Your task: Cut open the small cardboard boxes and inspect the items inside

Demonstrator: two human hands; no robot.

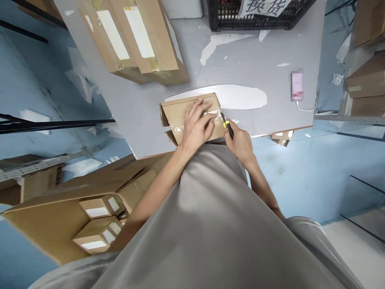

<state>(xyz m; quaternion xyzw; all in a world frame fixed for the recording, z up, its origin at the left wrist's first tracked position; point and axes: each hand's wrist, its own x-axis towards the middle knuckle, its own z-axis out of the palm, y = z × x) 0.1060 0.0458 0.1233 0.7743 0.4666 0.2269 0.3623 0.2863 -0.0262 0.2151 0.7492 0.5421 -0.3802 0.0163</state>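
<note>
A small cardboard box (173,113) lies at the near edge of the grey table, with shiny clear tape across its top and its left end partly open. My left hand (197,125) rests on top of the box, fingers spread and lying flat. Wrapped round a black and yellow utility knife (227,125), my right hand (240,143) is at the box's right end. The knife's tip is by the taped right edge; whether the blade touches the tape I cannot tell. Partly under the far side of the box is a white oval patch (243,97) on the table.
Two taller taped boxes (164,38) stand at the back left of the table (192,64). A black crate (224,24) with a paper sign is at the back. At right lies a phone (297,85) with a white cable. A large open carton (39,224) holding smaller boxes (96,233) stands at lower left.
</note>
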